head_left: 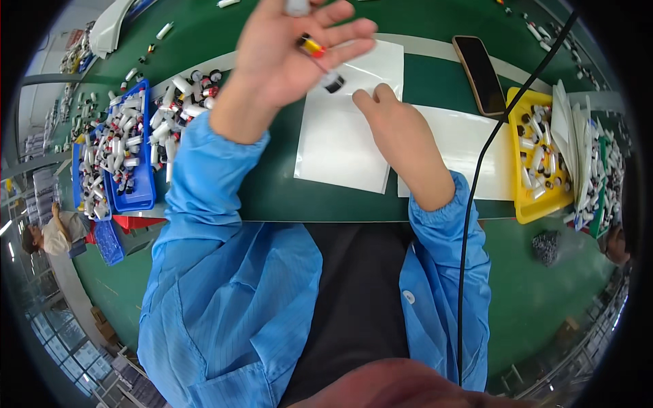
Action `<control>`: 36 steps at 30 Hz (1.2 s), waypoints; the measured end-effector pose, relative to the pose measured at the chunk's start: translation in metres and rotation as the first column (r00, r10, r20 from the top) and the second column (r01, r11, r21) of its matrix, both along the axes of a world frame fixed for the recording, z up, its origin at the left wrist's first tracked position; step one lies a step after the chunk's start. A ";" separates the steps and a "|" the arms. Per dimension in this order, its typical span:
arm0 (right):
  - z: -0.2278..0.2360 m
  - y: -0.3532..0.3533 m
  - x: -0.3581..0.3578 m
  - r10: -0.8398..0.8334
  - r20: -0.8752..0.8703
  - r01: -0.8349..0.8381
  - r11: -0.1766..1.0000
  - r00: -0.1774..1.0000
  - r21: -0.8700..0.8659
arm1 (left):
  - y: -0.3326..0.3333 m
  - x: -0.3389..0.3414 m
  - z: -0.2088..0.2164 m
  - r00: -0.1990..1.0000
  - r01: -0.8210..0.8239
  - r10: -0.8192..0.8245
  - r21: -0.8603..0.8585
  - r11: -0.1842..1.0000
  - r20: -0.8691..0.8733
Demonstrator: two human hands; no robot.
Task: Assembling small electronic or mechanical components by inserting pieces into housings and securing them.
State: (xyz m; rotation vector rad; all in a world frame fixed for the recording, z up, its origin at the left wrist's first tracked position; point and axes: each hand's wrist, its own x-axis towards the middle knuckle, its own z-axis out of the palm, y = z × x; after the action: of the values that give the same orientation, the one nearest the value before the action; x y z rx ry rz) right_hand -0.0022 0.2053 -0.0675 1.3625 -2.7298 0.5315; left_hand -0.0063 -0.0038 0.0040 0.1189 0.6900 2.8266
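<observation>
My left hand [282, 61] is raised palm up over the work surface, its fingers loosely spread. Across it lies a small cylindrical part [311, 46] with black, yellow and red bands. At its fingertips, by the upper picture edge, is a whitish rounded piece [297, 7], partly cut off. Beside the heel of the palm a small clear-and-black cylindrical piece [332, 82] shows; I cannot tell whether it touches the hand. My right hand [401, 132] is over the white sheet [343, 146], back of the hand up, fingers curled together; their tips and anything between them are hidden.
Blue trays [139, 197] heaped with small white, red and black bottle-like parts stand at the left. To the right are a yellow tray [537, 212] of similar parts, a phone [479, 75] and another white sheet [469, 149]. A black cable [476, 177] hangs across the right side.
</observation>
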 end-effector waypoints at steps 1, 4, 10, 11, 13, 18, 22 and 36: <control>-0.002 -0.001 -0.001 -0.017 -0.005 0.017 0.999 1.000 -0.032 | 0.004 -0.001 -0.018 0.998 -0.011 0.012 -0.003 1.000 0.060; -0.008 -0.004 -0.005 -0.069 0.001 0.069 0.997 0.998 -0.037 | 0.013 -0.009 -0.053 0.948 -0.117 0.123 -0.037 0.992 0.294; 0.006 0.006 -0.028 0.095 0.747 0.534 0.641 0.657 -0.551 | 0.024 -0.012 -0.041 0.877 -0.255 0.280 -0.117 0.960 0.390; 0.012 0.003 -0.028 0.200 0.734 0.537 0.563 0.649 -0.628 | 0.023 -0.011 -0.041 0.891 -0.240 0.258 -0.096 0.966 0.373; 0.014 -0.013 -0.024 0.160 0.435 0.270 0.585 0.886 -0.765 | 0.021 -0.011 -0.040 0.917 -0.207 0.214 -0.058 0.977 0.336; -0.006 -0.033 -0.019 0.129 0.310 0.196 0.538 0.942 -0.820 | 0.024 -0.011 -0.032 0.959 -0.113 0.122 -0.049 0.992 0.254; -0.009 -0.030 -0.020 0.270 0.474 0.343 0.417 0.838 -0.842 | 0.025 -0.009 -0.038 0.997 -0.023 0.038 -0.211 0.977 0.065; -0.004 -0.016 -0.024 0.415 0.561 0.524 0.211 0.716 -0.825 | 0.011 -0.011 -0.045 0.967 -0.168 -0.049 -0.773 0.612 -0.249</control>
State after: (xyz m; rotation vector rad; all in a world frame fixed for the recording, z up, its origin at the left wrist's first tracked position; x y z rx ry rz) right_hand -0.0259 0.1889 -0.0714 0.5978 -1.6658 2.6731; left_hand -0.0171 0.0077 -0.0408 0.2943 1.9639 2.2816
